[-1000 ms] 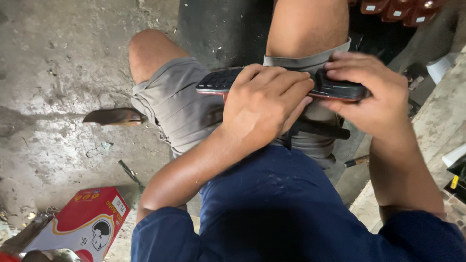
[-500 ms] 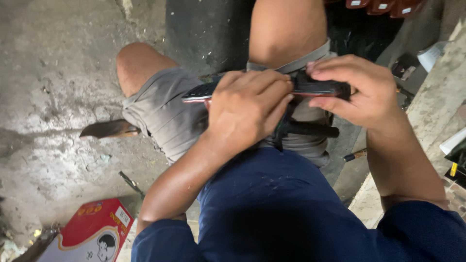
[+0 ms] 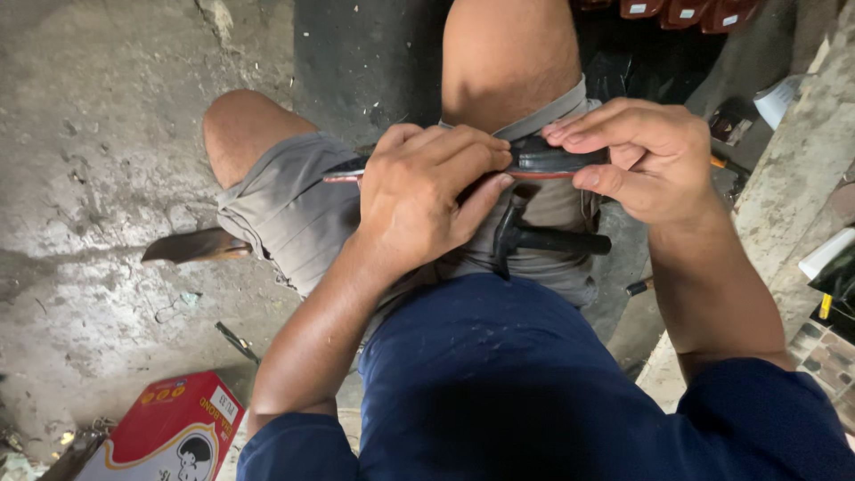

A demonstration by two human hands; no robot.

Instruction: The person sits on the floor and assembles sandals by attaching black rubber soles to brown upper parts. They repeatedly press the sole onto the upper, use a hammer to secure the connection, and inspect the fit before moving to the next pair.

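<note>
Both hands are clamped on a flat dark strip with a red edge [image 3: 543,162], held level across the knees. The left hand [image 3: 427,191] wraps its left part; the right hand [image 3: 646,156] pinches its right end between fingers and thumb. A black hammer [image 3: 539,239] rests on the lap just below. A red box [image 3: 169,436], contents hidden, lies on the concrete floor [image 3: 80,134] near a blade [image 3: 191,247].

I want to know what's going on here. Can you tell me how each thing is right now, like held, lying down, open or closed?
Left hand: gripping the black strip.
Right hand: pinching the strip's other end.
Black strip: held flat across the thighs.
Black hammer: lying on the lap, untouched.
Red box: closed, on the floor.
</note>
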